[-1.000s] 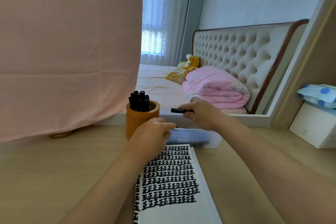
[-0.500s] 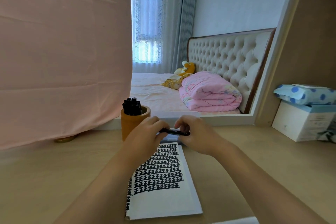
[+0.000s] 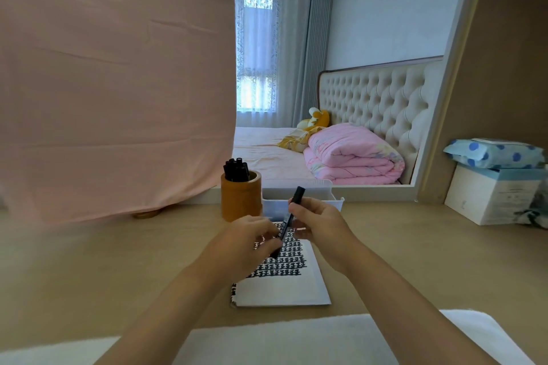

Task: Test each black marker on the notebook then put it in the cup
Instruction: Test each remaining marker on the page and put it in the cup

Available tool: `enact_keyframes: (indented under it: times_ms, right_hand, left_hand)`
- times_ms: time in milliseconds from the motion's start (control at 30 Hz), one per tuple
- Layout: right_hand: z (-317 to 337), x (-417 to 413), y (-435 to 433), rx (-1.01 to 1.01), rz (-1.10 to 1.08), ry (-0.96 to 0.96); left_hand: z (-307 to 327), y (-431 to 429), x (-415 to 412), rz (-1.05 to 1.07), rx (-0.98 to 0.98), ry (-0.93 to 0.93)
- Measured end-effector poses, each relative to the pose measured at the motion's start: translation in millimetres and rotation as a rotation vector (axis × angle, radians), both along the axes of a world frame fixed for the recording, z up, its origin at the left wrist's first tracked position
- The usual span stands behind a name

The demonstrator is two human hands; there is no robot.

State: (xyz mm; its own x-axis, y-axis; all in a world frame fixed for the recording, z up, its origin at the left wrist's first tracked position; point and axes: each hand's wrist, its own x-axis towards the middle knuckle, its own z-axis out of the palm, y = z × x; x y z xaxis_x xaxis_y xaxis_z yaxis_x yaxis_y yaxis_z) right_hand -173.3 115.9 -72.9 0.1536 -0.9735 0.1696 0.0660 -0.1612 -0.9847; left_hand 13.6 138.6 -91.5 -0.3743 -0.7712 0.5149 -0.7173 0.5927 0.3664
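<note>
- While my eyes start at the far left, a pink cloth [image 3: 112,83] hangs down behind the desk [image 3: 89,261], its hem just above the wood.
- Next comes the brown cup [image 3: 240,201], upright on the desk, with a bunch of other markers [image 3: 235,169] standing in it.
- Just in front of the cup, my left hand [image 3: 246,243] curls its fingers round the lower end of the black marker [image 3: 298,195]. That end is blurred, so I cannot tell whether the cap is on or off.
- The black marker is tilted, its top leaning away from me and to the right. It is held over the upper part of the notebook [image 3: 284,287] and apart from the cup.
- The notebook lies flat on the desk under both hands. Rows of black marks fill its upper part, and the lower part is blank.
- My right hand [image 3: 320,225] pinches the upper half of the black marker between thumb and fingers, so both hands are on the one pen.
- Behind that hand a clear plastic bin [image 3: 314,187] stands just beside the cup.
- At the far right sits a white box [image 3: 492,195] with a blue-dotted pack [image 3: 498,152] lying on top.
</note>
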Motion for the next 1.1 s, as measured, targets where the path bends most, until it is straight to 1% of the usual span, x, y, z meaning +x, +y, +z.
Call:
enact_keyframes:
  times_ms: [100, 200, 233, 300, 367, 467, 533, 633, 700, 833, 900, 967, 1033, 1100]
  right_hand:
    - [-2.8, 4.7, 11.6, -0.02, -0.025, 0.035]
    - [-14.5, 2.8, 13.3, -0.086, -0.066, 0.159]
    - [-20.2, 1.5, 12.1, -0.128, -0.083, 0.25]
    - [-30.4, -0.3, 11.7, -0.225, -0.101, 0.508]
    - [-36.9, 0.0, 13.5, -0.301, -0.072, 0.725]
    - [-38.6, 0.1, 14.5, -0.392, -0.043, 0.881]
    - [-37.5, -1.2, 14.0, -0.453, -0.005, 0.933]
    - [-40.2, -2.8, 14.1, -0.538, 0.079, 1.022]
    - [-43.7, -3.2, 13.4, -0.595, 0.064, 1.067]
    - [-48.7, -1.6, 12.1, -0.604, 0.028, 1.042]
    - [-50.9, 0.0, 11.8, -0.595, 0.041, 1.023]
    - [-52.2, 0.3, 10.3, -0.629, 0.029, 1.016]
    - [-51.4, 0.7, 8.4, -0.727, -0.016, 1.025]
    - [-47.9, 0.9, 6.9, -0.877, -0.081, 1.052]
  left_hand:
    - [-2.0, 7.6, -1.2, -0.003, 0.021, -0.003]
    - [-8.4, 12.2, 6.5, 0.071, 0.0, 0.031]
    - [-11.6, 14.0, 9.7, 0.099, -0.028, 0.056]
    - [-18.9, 17.9, 14.5, 0.146, -0.093, 0.094]
    - [-24.2, 20.1, 17.8, 0.156, -0.127, 0.104]
    - [-25.7, 20.8, 19.8, 0.117, -0.146, 0.085]
    - [-27.6, 19.5, 20.1, 0.082, -0.17, 0.046]
    - [-33.5, 15.5, 17.1, 0.028, -0.175, -0.063]
    - [-35.7, 13.6, 13.8, 0.01, -0.178, -0.114]
    - [-35.3, 11.4, 13.3, 0.045, -0.236, -0.149]
    - [-33.9, 10.8, 15.7, 0.037, -0.229, -0.176]
    - [-32.9, 9.6, 18.2, 0.027, -0.221, -0.206]
    - [-31.3, 9.5, 18.3, 0.035, -0.192, -0.207]
    - [-28.2, 9.2, 17.4, 0.067, -0.124, -0.173]
